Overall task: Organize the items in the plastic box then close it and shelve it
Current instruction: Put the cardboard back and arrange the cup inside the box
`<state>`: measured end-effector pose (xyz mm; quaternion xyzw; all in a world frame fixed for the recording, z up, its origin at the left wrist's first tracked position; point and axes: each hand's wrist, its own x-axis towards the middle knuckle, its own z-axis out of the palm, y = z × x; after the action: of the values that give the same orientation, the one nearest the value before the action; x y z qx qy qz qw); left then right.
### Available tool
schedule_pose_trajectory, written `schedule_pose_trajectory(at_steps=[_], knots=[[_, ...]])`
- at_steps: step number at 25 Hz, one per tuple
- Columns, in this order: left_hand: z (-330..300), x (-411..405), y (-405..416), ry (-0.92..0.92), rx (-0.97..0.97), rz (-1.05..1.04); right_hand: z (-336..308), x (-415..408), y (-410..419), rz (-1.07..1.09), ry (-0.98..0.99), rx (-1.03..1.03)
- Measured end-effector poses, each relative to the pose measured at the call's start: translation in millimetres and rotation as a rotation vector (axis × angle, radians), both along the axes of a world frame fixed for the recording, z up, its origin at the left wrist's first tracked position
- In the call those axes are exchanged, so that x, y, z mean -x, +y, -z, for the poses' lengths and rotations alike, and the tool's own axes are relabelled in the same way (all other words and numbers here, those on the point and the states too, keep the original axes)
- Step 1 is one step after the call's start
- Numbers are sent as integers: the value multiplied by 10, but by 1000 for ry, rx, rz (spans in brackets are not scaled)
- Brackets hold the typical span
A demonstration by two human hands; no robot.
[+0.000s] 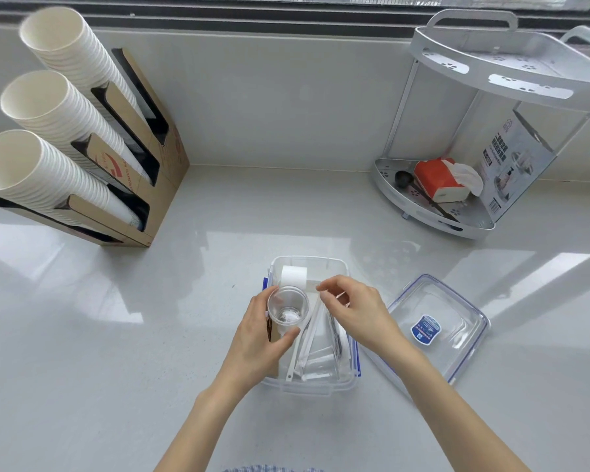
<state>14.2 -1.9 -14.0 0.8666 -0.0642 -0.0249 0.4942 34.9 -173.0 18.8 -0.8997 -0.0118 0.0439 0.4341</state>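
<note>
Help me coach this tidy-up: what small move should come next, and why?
Probably lower the clear cup into the free spot at the left of the plastic box. The left hand holds it upright above the box, the right hand is pinching a thin white stick clear of that spot, and the lid lies off to the right, so packing isn't finished.

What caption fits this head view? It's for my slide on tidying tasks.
Left hand holds a clear cup over the open plastic box; lid lies alongside.

counter point(150, 335) open; lid point(436, 330) right
</note>
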Motion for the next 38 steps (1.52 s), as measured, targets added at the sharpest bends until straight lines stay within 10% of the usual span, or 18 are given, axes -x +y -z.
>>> schedule_pose_trajectory(at_steps=[9, 30, 38], knots=[[48, -15, 71, 13, 3, -36, 274, 186, 107, -548, 184, 749], [15, -20, 49, -34, -37, 3, -199, 139, -247, -157, -29, -212], [-28, 21, -71, -60, -50, 135, -274, 55, 70, -341, -126, 114]])
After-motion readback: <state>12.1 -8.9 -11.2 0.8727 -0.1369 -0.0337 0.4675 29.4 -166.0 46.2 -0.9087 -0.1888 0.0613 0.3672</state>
